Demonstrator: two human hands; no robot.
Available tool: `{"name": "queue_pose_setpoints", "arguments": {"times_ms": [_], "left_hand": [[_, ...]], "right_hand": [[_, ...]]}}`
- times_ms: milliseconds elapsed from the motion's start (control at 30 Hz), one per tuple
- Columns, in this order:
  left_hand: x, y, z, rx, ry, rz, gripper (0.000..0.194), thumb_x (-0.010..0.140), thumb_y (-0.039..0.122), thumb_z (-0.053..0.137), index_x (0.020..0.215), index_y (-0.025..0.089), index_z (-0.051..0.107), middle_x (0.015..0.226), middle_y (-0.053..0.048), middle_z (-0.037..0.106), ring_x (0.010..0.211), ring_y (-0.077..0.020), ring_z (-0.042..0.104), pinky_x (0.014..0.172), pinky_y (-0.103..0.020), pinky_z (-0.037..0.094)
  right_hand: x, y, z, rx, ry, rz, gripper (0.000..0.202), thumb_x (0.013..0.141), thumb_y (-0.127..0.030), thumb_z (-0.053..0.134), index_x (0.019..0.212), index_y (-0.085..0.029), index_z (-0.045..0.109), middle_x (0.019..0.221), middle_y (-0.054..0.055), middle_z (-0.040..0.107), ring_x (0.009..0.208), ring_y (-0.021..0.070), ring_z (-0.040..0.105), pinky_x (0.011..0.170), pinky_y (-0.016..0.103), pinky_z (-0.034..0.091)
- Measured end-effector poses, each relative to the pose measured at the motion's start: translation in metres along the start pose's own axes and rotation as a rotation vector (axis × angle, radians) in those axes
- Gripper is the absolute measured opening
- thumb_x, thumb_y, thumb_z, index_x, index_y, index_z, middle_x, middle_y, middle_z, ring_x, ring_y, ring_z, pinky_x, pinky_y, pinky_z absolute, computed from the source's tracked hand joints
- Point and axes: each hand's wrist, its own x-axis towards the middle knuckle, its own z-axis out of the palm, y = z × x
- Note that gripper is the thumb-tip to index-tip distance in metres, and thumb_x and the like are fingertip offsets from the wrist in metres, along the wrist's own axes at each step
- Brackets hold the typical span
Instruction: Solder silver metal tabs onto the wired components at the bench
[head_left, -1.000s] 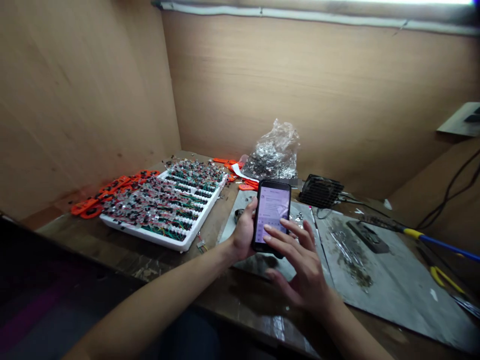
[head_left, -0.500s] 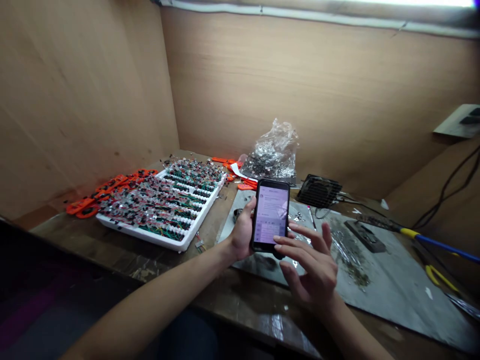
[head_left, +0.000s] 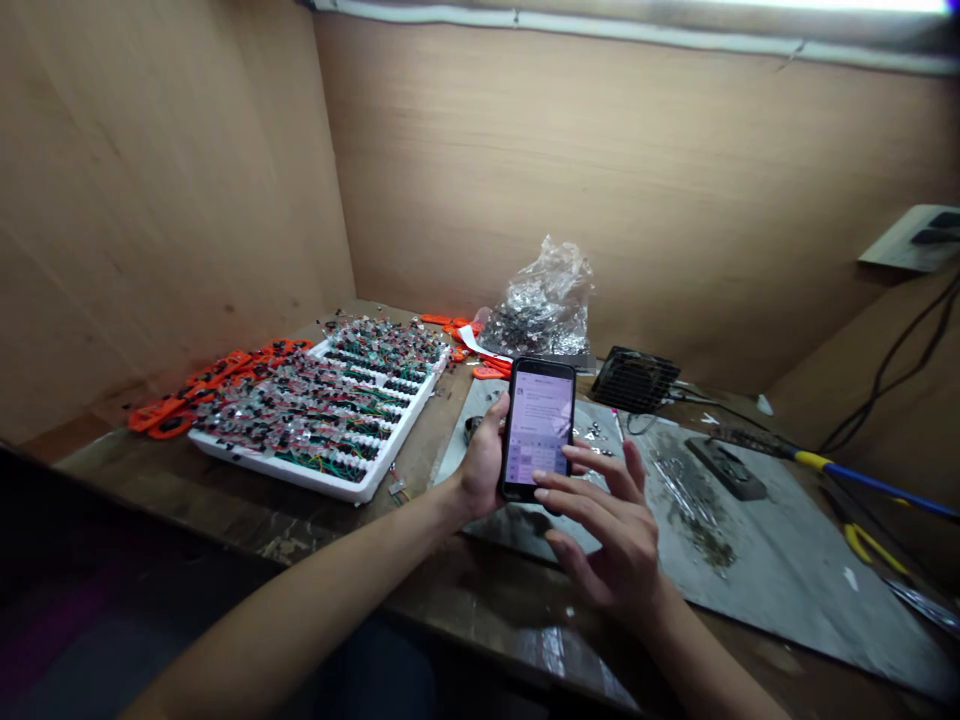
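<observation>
A black phone [head_left: 538, 425] with a lit screen is upright in my left hand [head_left: 482, 465], whose thumb lies along the phone's left edge. Text and a keyboard show on the screen. My right hand [head_left: 611, 520] has its fingers spread at the phone's lower right, with fingertips over the lower part of the screen. The right hand holds nothing. Beneath both hands lies a grey mat [head_left: 787, 570] with small metal parts on it.
On the left sits a white foam tray [head_left: 360, 490] full of wired parts, beside orange pieces [head_left: 157, 415]. Behind the phone are a clear plastic bag [head_left: 551, 300] and a small black fan [head_left: 636, 378]. A blue-yellow tool [head_left: 877, 482] lies right.
My right hand has shifted slightly left across the lower screen. My left hand still holds the phone, and the whole view has moved a little.
</observation>
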Motion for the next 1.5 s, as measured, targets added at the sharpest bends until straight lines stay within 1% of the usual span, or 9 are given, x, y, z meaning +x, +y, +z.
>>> {"name": "queue_pose_setpoints", "arguments": {"times_ms": [67, 233, 433, 533, 600, 833, 967, 1233, 1500], "left_hand": [[0.0006, 0.0000, -0.0005, -0.004, -0.009, 0.004, 0.068, 0.103, 0.060, 0.041, 0.142, 0.009, 0.064, 0.120, -0.021, 0.077, 0.105, -0.0327, 0.076, 0.100, -0.046, 0.056], [0.0017, -0.0013, -0.0039, -0.019, -0.011, 0.040, 0.064, 0.102, 0.058, 0.048, 0.143, 0.011, 0.064, 0.121, -0.019, 0.077, 0.105, -0.0321, 0.076, 0.102, -0.045, 0.056], [0.0024, -0.0016, -0.0059, -0.028, -0.027, 0.028, 0.066, 0.104, 0.060, 0.041, 0.143, 0.011, 0.063, 0.122, -0.020, 0.077, 0.108, -0.0333, 0.075, 0.104, -0.048, 0.054], [0.0020, -0.0010, -0.0041, -0.022, -0.022, 0.020, 0.067, 0.105, 0.059, 0.036, 0.143, 0.011, 0.063, 0.122, -0.020, 0.077, 0.109, -0.0333, 0.075, 0.105, -0.049, 0.054], [0.0014, -0.0010, -0.0030, -0.022, -0.025, 0.011, 0.067, 0.105, 0.060, 0.038, 0.142, 0.010, 0.063, 0.122, -0.020, 0.077, 0.110, -0.0337, 0.074, 0.105, -0.049, 0.053], [-0.0002, -0.0027, -0.0037, 0.008, -0.032, 0.011, 0.069, 0.100, 0.062, 0.049, 0.139, 0.007, 0.066, 0.119, -0.021, 0.078, 0.110, -0.0342, 0.074, 0.105, -0.045, 0.053], [-0.0009, -0.0022, -0.0028, 0.057, -0.013, 0.033, 0.070, 0.100, 0.063, 0.048, 0.134, 0.005, 0.069, 0.116, -0.022, 0.078, 0.110, -0.0340, 0.074, 0.104, -0.044, 0.054], [-0.0019, -0.0014, 0.0008, 0.085, -0.003, 0.027, 0.072, 0.103, 0.063, 0.038, 0.135, 0.006, 0.068, 0.119, -0.022, 0.077, 0.111, -0.0334, 0.074, 0.104, -0.045, 0.053], [-0.0007, -0.0031, -0.0016, 0.065, -0.047, 0.009, 0.074, 0.100, 0.067, 0.043, 0.138, 0.007, 0.066, 0.123, -0.022, 0.076, 0.112, -0.0344, 0.073, 0.103, -0.045, 0.053]], "right_hand": [[-0.0009, 0.0006, -0.0002, -0.006, 0.011, 0.013, 0.023, 0.092, -0.024, 0.066, 0.114, -0.025, 0.072, 0.114, 0.003, 0.081, 0.131, 0.0303, 0.062, 0.131, 0.060, 0.012], [-0.0007, 0.0017, 0.0010, -0.038, 0.012, 0.045, 0.031, 0.094, -0.028, 0.065, 0.124, -0.022, 0.069, 0.124, 0.006, 0.078, 0.136, 0.0326, 0.058, 0.130, 0.062, 0.011], [-0.0037, 0.0040, -0.0004, -0.060, 0.095, 0.074, 0.018, 0.093, -0.023, 0.065, 0.110, -0.025, 0.073, 0.110, 0.002, 0.082, 0.124, 0.0314, 0.067, 0.130, 0.064, 0.011], [-0.0051, 0.0040, -0.0020, -0.054, 0.105, 0.061, 0.020, 0.092, -0.022, 0.066, 0.110, -0.025, 0.073, 0.112, 0.002, 0.082, 0.124, 0.0321, 0.067, 0.130, 0.065, 0.011], [-0.0049, 0.0028, -0.0023, -0.044, 0.110, 0.041, 0.023, 0.092, -0.021, 0.064, 0.113, -0.024, 0.073, 0.113, 0.004, 0.081, 0.126, 0.0323, 0.066, 0.130, 0.065, 0.011], [-0.0001, -0.0024, 0.0018, -0.018, 0.000, -0.026, 0.033, 0.091, -0.027, 0.065, 0.123, -0.022, 0.070, 0.120, 0.005, 0.079, 0.132, 0.0305, 0.061, 0.131, 0.057, 0.017], [0.0015, -0.0033, 0.0025, -0.025, -0.027, -0.030, 0.035, 0.091, -0.028, 0.065, 0.126, -0.022, 0.069, 0.123, 0.005, 0.078, 0.134, 0.0303, 0.059, 0.131, 0.056, 0.017], [0.0011, -0.0025, 0.0022, -0.024, -0.036, -0.033, 0.033, 0.092, -0.027, 0.066, 0.123, -0.019, 0.069, 0.121, 0.007, 0.079, 0.135, 0.0302, 0.057, 0.131, 0.057, 0.014], [-0.0006, -0.0015, 0.0019, -0.017, -0.014, -0.015, 0.033, 0.094, -0.027, 0.064, 0.125, -0.019, 0.068, 0.124, 0.009, 0.077, 0.136, 0.0307, 0.057, 0.131, 0.058, 0.014]]}}
